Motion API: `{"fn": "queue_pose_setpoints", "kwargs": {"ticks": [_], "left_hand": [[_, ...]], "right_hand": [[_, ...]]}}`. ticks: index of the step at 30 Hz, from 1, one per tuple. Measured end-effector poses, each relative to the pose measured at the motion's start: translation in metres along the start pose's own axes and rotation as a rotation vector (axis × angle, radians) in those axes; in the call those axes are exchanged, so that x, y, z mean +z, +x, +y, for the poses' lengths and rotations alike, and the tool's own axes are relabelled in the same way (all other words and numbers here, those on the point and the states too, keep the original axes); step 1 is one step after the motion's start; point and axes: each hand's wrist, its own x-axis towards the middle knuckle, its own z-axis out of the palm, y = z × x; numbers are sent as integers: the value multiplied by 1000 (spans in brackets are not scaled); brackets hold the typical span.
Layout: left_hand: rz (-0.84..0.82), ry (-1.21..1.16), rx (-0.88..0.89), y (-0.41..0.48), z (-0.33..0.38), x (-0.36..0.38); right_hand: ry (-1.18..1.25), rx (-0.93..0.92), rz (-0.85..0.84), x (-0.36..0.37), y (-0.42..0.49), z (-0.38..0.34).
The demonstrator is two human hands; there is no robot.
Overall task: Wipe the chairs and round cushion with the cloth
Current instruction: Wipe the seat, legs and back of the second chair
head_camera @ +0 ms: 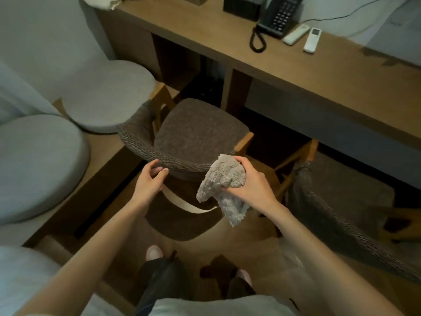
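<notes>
Wood tones fill the room, with a low bench point(102, 151) along the left of the frame and a long desk point(319, 92) running from the top centre down to the right edge. At far left two round grey cushions lie on the bench, the near cushion point(38, 165) at mid-left and the far cushion point(107, 96) just above and to the right of it, their edges overlapping. Moving toward the centre, our left hand point(150, 179) has its fingers curled over the woven top rim of the chair point(196, 131) and its thumb on the near side, a light steadying hold. The chair's brown seat points toward the desk and its back faces us. Just right of centre, the cloth point(221, 181), grey and shaggy, is bunched in our right hand point(250, 185). The fingers are closed round the wad, and a loose tail hangs below. The cloth sits at the right end of the backrest rim, though we cannot tell whether it touches. At lower right the second chair point(341, 201) stands beside the first, partly under the desk, and a phone point(281, 17) sits on the desk at the top. We judge that we are on the first chair's backrest. The next move calls for pressing the wad flat on the rim and drawing it leftward, with the left hand bracing the chair. The seat, second chair and cushions remain.
</notes>
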Motion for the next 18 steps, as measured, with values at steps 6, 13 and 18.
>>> {"fn": "queue_pose_setpoints", "kwargs": {"ticks": [6,13,18], "left_hand": [[78,-45,-119,94,12,-82],[-68,-59,-106,160,0,-101],[-70,-206,-119,189,-2,-97]], "right_hand": [[-145,-15,-40,94,66,-65],[-482,-76,-156,158,114,-69],[-618,-46,-119,175,135,-56]]}}
